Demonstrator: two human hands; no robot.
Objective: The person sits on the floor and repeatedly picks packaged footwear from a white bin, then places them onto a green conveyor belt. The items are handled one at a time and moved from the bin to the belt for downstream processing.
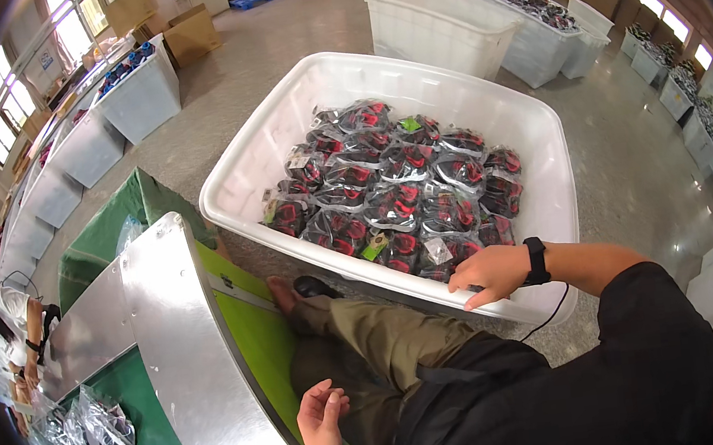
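A big white plastic bin (267,158) stands before me, with several layers of black-and-red shoes (390,206) in clear plastic bags inside. My right hand (494,274) is at its near rim, fingers bent over the edge beside the nearest bagged shoes. A small dark patch shows between its thumb and fingers; what it is I cannot tell. My left hand (320,417) hangs in front of my legs, beside the table, with fingers loosely curled, thumb apart and nothing in it. Both wrists wear black bands.
At left a metal-edged table (185,327) with a green surface carries bagged shoes (91,428). A person (17,336) works beyond it. A green cloth-covered container (113,218) adjoins the table. More white bins (432,32) stand behind and along both sides. A thin black cable (549,317) hangs below my right wrist.
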